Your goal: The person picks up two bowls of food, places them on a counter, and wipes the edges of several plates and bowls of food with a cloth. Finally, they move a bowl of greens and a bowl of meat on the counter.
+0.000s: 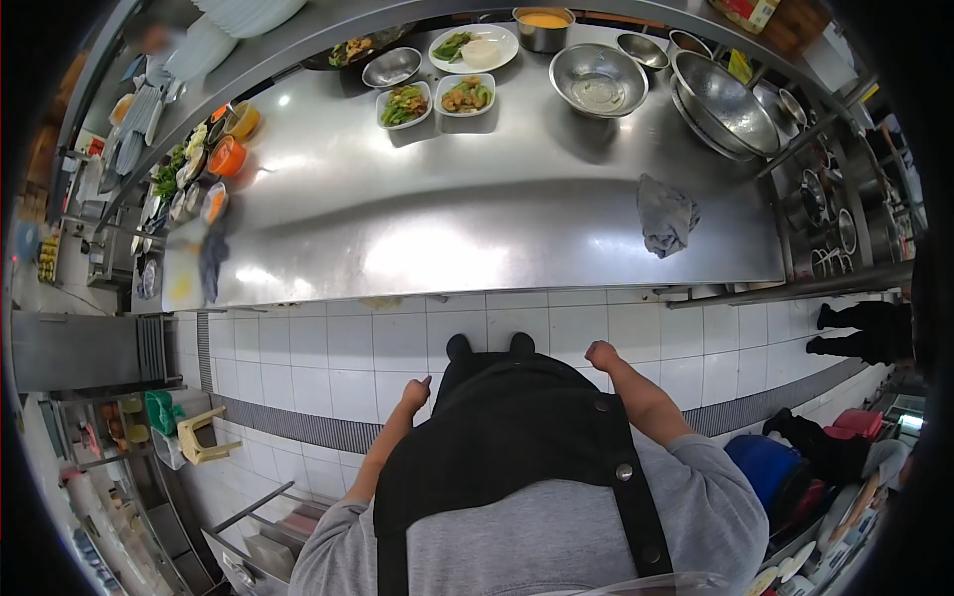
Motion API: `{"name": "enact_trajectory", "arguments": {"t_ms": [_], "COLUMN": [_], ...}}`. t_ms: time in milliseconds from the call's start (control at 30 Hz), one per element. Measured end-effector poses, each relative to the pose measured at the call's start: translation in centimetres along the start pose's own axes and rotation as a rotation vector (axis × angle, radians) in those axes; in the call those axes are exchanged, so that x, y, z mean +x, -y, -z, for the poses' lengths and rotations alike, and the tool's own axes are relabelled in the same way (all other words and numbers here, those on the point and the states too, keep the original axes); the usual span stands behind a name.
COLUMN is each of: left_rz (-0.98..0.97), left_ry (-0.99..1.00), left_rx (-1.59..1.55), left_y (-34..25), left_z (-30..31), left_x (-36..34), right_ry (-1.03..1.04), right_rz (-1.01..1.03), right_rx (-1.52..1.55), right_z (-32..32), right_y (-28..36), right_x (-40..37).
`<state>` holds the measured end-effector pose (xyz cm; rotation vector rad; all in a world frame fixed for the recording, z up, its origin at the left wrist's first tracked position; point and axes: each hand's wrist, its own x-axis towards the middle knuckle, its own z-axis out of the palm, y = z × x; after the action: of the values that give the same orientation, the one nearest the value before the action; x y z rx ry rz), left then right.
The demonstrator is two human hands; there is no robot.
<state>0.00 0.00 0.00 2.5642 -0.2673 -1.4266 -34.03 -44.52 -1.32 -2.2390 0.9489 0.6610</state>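
My left hand (416,393) hangs over the tiled floor beside my black apron (497,427), its fingers curled closed, with nothing visible in them. On the other side my right hand (601,355) is also closed, apart from everything and short of the counter edge. In front of both hands stands a steel counter (417,238). A crumpled grey cloth (667,216) lies on its right part. At the back are two square white bowls of cooked vegetables, a left bowl (403,105) and a right bowl (465,95), and a white plate (473,49) with greens and a white mound.
Steel bowls, including a large bowl (598,80) and a perforated bowl (725,102), stand at the back right. Orange tubs (228,156) and a cutting board (183,268) line the left end. A yellow stool (204,437) is behind left. Another person's legs (860,331) show at right.
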Motion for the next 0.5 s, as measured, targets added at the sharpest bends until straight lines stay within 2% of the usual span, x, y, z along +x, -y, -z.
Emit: {"name": "enact_trajectory", "arguments": {"t_ms": [67,100,167,267,367,500], "left_rz": [-0.104,-0.107,-0.069,0.06,0.006,-0.031], "left_ry": [-0.086,-0.098,-0.157,-0.056,0.046,0.024], "left_rx": [0.035,-0.095,-0.312,-0.566,-0.511,-0.382], "left_y": [1.3,-0.2,-0.7,-4.4,-3.4,-2.6], "left_z": [-0.9,-2.3,-1.0,0.7,1.1,1.1], "left_x": [1.4,1.6,-1.3,-5.7,-4.9,-5.0], "right_ry": [-0.009,-0.016,-0.01,-0.031,0.053,0.033], "right_rz": [0.02,0.025,0.074,-0.043,-0.036,-0.031], "right_rx": [0.046,0.024,0.034,0.088,0.1,0.085], "right_z": [0.2,1.3,0.1,-0.2,-0.4,-0.7], "right_y": [0.2,-1.1,0.3,0.9,0.7,0.6], "right_x": [0.1,0.0,0.4,0.1,0.7,0.5]}}
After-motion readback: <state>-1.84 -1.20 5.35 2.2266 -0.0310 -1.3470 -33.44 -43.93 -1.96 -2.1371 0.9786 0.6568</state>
